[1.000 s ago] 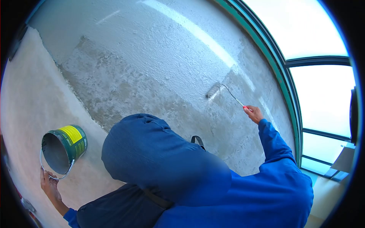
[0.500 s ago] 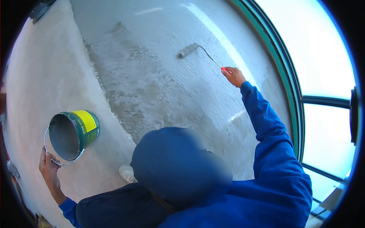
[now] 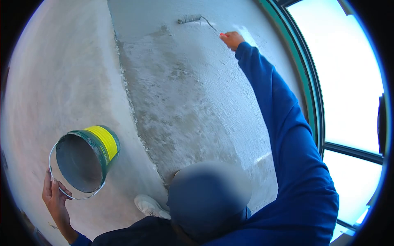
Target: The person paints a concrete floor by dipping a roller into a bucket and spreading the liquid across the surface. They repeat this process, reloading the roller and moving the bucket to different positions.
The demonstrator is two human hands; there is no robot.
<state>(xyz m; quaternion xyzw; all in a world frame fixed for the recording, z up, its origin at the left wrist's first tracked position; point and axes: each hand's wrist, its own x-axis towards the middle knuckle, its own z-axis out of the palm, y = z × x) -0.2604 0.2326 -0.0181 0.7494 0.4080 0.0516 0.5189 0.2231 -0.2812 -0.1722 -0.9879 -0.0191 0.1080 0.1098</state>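
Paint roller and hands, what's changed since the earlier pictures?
The roller has moved up the surface, away from the body, to near the far end of the dark patch; the right hand went with it. Nothing was taken hold of or let go. The left hand still holds the bucket by its wire handle.

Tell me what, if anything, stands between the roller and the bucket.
Nothing visible stands between the roller in the right hand and the bucket that the left hand holds by its handle. Only the rough edge on the surface runs across that path.
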